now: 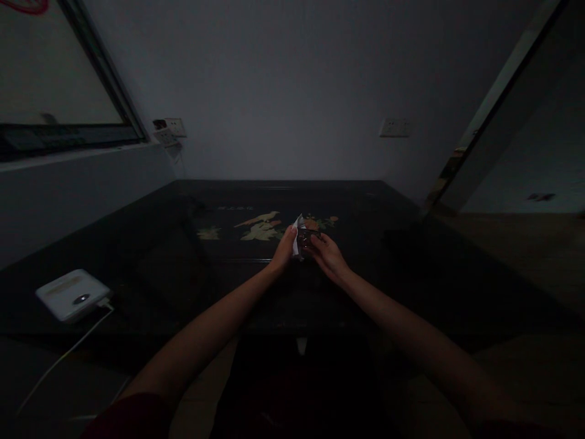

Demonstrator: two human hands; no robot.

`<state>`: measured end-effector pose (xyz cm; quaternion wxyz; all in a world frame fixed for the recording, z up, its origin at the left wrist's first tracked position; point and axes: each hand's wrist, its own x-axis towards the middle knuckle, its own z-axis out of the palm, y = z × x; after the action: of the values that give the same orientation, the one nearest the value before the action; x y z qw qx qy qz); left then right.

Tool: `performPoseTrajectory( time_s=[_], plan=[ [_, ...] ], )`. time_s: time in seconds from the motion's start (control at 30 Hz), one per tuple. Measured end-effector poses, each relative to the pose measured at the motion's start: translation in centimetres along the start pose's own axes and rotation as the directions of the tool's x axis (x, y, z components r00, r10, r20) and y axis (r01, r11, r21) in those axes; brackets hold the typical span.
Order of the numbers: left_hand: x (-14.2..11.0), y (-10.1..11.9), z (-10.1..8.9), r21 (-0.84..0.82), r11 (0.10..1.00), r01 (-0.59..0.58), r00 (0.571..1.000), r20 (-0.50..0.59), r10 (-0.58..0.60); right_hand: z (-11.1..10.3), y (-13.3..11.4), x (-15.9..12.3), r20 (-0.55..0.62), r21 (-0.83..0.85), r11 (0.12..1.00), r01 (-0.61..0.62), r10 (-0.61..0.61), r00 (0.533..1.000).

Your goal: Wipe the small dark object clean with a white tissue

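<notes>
Above the middle of the dark table, my left hand (285,244) is closed on a crinkled white-silver wrapper (297,235), with its thumb along the near face. My right hand (329,255) grips a small dark, glossy object (307,238) between thumb and fingers. Against the wrapper's right side lies that dark object; whether it is partly inside cannot be made out. Dim light hides its exact kind, and the fingers cover part of it. Both hands are close together, a short gap apart.
The dark glossy table (292,292) bears a printed bird-and-flower design (262,228). At its left stands a white box-shaped device (73,294) with a white cable (68,353) hanging over the edge. Wall sockets (395,127) and a power adapter (165,136) are behind.
</notes>
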<state>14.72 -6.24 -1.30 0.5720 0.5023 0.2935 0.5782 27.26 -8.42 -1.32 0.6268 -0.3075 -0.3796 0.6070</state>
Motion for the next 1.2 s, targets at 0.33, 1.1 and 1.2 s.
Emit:
performPoseTrajectory(
  time_s=[0.33, 1.1, 1.2],
  plan=[
    [0.0, -0.2, -0.3, 0.13, 0.987, -0.098, 0.995, 0.011, 0.097, -0.2, -0.2, 0.0, 0.069, -0.051, 0.998, -0.032, 0.036, 0.997],
    [-1.3, 3.1, -0.1, 0.546, 0.639, -0.542, 0.839, 0.319, 0.44, 0.0, -0.3, -0.5, 0.102, -0.096, 0.988, -0.119, 0.129, 0.986],
    [-1.3, 3.3, 0.0, 0.572, 0.611, -0.547, 0.835, 0.325, 0.444, 0.0, -0.1, -0.4, 0.086, -0.075, 0.99, -0.12, 0.127, 0.988]
  ],
)
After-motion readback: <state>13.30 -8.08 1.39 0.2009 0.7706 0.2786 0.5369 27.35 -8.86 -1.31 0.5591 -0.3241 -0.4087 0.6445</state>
